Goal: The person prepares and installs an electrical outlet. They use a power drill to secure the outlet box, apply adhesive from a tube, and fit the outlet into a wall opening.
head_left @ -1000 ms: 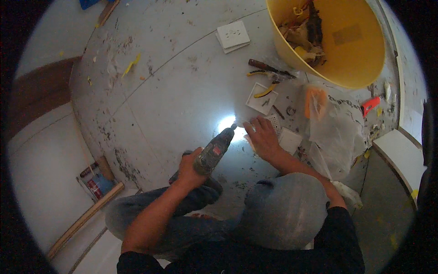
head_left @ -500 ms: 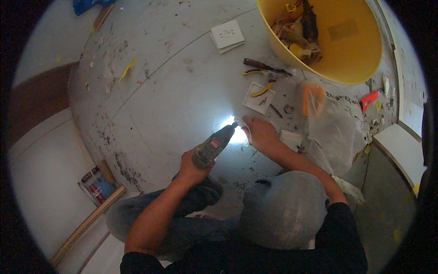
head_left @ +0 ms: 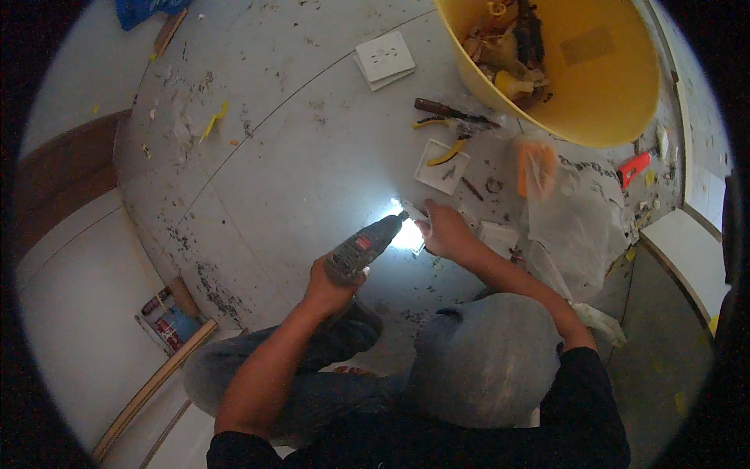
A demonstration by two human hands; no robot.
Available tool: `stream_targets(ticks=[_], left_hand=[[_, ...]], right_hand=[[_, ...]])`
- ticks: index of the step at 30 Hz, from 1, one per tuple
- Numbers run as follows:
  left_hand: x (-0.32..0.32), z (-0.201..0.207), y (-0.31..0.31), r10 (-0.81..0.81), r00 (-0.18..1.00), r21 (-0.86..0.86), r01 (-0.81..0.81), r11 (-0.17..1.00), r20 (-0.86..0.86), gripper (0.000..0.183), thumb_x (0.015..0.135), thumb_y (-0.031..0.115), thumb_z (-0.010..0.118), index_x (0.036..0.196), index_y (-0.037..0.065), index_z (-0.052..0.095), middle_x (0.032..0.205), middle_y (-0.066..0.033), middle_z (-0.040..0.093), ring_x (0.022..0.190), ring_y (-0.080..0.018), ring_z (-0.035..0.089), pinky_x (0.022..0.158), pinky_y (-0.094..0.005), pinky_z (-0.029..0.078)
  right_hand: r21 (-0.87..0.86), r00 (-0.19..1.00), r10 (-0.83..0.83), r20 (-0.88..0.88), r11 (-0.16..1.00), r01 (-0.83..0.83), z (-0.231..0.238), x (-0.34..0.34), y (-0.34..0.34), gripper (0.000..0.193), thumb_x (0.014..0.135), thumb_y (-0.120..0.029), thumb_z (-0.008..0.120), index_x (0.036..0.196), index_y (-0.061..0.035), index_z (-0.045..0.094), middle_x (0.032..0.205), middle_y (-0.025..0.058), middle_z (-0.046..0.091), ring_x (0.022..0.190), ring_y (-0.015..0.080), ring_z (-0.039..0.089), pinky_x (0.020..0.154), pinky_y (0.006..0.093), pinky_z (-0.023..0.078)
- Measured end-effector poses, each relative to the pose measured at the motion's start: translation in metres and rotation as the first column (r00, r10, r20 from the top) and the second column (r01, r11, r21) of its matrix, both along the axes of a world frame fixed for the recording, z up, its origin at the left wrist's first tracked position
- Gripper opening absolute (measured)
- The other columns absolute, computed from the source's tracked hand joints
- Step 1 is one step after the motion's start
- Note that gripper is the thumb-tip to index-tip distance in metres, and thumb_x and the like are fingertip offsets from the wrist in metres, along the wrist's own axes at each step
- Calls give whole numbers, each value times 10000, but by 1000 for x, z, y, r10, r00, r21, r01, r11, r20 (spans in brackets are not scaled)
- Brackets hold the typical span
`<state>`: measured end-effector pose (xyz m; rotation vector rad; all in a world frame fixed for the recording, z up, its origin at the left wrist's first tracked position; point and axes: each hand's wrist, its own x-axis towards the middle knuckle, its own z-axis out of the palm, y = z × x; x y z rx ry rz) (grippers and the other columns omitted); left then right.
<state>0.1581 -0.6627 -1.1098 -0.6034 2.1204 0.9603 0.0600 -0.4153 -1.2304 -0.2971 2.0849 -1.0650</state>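
Note:
My left hand (head_left: 332, 288) is wrapped round the handle of a dark, dusty cordless drill (head_left: 363, 248). Its lamp throws a bright glare at the tip, which points up and right toward my right hand (head_left: 451, 232). The fingers there pinch a thin white piece (head_left: 426, 224) beside the drill's tip; glare washes out its shape, so I cannot tell its kind. Just beyond this hand lies a shallow white square frame (head_left: 442, 178) with small metal bits in it. Pliers with yellow handles (head_left: 447, 153) rest partly across its corner.
A yellow bucket (head_left: 617, 94) with scraps stands at the far right. Near it are a clear plastic bag (head_left: 574, 227), an orange item (head_left: 536, 166) and a red-handled tool (head_left: 633, 170). White socket plates (head_left: 384, 59) lie stacked farther off. Wooden strips (head_left: 156, 383) sit at the left.
The white piece in my right hand has turned and shows a different edge. My left hand holds the drill in nearly the same place. The view has shifted slightly.

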Motion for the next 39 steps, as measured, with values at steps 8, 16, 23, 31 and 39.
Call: stream_targets(ticks=[8, 16, 23, 31, 39], left_hand=[[-11, 7, -1, 41, 999, 70, -41, 997, 8, 339, 854, 237, 768, 1135, 53, 721, 1060, -154, 766, 1009, -297, 742, 907, -397, 566], [-29, 9, -2, 20, 999, 89, -16, 996, -36, 360, 864, 231, 740, 1181, 64, 710, 1133, -177, 745, 1091, -335, 713, 963, -410, 546], [-27, -2, -13, -89, 988, 79, 99, 992, -124, 366, 867, 226, 740, 1194, 63, 703, 1151, -184, 738, 1115, -350, 701, 984, -415, 537], [-38, 6, -12, -70, 997, 46, 71, 996, -10, 395, 862, 232, 761, 1220, 79, 695, 1186, -176, 731, 1127, -339, 695, 988, -413, 534], [-41, 0, -19, -103, 989, 73, 96, 993, 103, 415, 849, 223, 781, 1224, 73, 689, 1181, -169, 732, 1117, -315, 700, 987, -400, 532]], right_hand=[[90, 995, -9, 102, 996, -1, -10, 3, 3, 312, 928, -230, 725, 1070, 34, 641, 1007, 295, 679, 976, 468, 670, 838, 534, 513], [65, 996, -64, 57, 996, 60, -14, 6, 4, 249, 913, -203, 724, 1020, 14, 665, 999, 266, 687, 953, 466, 659, 819, 524, 505], [84, 982, -96, 161, 993, 83, -5, 1, 0, 249, 912, -218, 720, 1003, 9, 672, 1005, 262, 691, 954, 458, 660, 828, 521, 504], [123, 993, -88, 82, 989, 78, -19, 7, 0, 242, 907, -217, 719, 1006, 0, 678, 1004, 251, 697, 977, 451, 662, 844, 526, 509], [98, 985, -87, 150, 993, 72, -14, 4, 1, 250, 902, -206, 722, 1025, 8, 679, 992, 248, 701, 954, 448, 673, 831, 511, 515]])
